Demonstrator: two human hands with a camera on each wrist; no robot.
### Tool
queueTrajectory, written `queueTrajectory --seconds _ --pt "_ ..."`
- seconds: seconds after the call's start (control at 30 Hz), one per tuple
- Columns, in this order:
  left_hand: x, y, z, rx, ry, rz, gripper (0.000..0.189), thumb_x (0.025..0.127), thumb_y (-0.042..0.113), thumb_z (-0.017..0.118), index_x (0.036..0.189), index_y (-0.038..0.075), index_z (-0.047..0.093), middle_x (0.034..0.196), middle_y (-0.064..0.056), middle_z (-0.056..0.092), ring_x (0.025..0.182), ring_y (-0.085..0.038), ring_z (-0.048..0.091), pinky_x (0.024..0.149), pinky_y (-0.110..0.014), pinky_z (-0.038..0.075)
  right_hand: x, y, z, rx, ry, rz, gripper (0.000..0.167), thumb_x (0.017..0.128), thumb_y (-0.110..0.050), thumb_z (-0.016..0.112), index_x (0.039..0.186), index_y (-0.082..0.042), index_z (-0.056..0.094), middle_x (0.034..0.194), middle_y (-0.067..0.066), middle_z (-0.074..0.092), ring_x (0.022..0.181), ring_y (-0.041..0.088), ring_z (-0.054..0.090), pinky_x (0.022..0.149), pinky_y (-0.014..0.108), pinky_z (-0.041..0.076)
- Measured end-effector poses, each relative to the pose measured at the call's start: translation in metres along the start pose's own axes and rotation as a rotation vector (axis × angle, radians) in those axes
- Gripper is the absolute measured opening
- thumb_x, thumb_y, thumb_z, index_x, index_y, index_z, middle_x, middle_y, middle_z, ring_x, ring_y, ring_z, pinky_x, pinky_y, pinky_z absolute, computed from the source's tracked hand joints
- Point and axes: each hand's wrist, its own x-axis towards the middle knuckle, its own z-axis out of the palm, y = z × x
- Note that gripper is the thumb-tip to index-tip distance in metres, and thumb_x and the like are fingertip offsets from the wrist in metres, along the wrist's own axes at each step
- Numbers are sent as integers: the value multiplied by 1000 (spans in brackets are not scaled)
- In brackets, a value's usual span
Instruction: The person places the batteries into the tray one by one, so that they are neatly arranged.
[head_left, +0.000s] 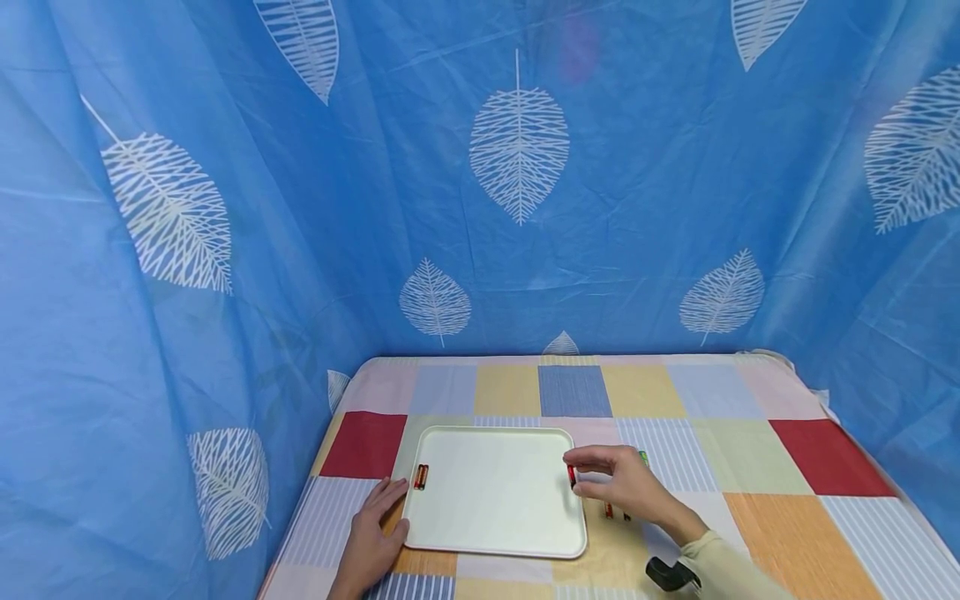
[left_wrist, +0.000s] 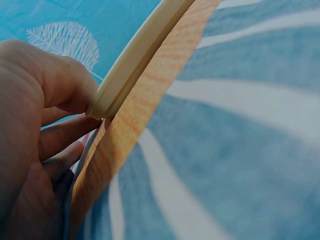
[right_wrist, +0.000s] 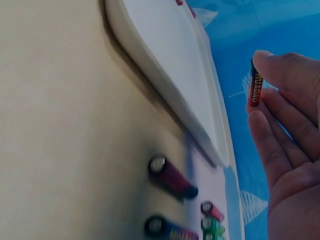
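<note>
A white rectangular tray lies on the table, with red-and-black batteries side by side at its left end. My left hand rests at the tray's left edge, its thumb and fingertips touching the rim. Over the tray's right edge, my right hand pinches a small black-and-red battery between thumb and fingers. In the right wrist view that battery is held nearly upright, lettering showing. Below the hand, a dark battery lies on the cloth beside the tray.
More batteries lie right of the tray, among them a blue-looking one, a red one and green ones. A patchwork cloth covers the table. Blue leaf-patterned curtains close off the back and sides.
</note>
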Motion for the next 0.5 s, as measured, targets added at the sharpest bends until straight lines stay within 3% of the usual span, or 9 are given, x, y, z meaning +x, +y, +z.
queueTrajectory --seconds 0.23,0.5 --pt "0 1 -1 10 -5 0 58 91 0 75 148 4 68 157 -18 63 159 -48 41 128 -70 30 17 -4 12 -3 -9 -31 46 96 -14 85 136 3 72 134 27 74 120 26 78 103 51 62" --pt "0 1 -1 -1 -3 8 57 91 -1 75 147 3 69 156 -18 64 158 -48 41 128 -70 30 36 -7 31 -22 -17 -36 44 94 -12 86 133 3 74 131 24 77 118 32 79 103 46 63"
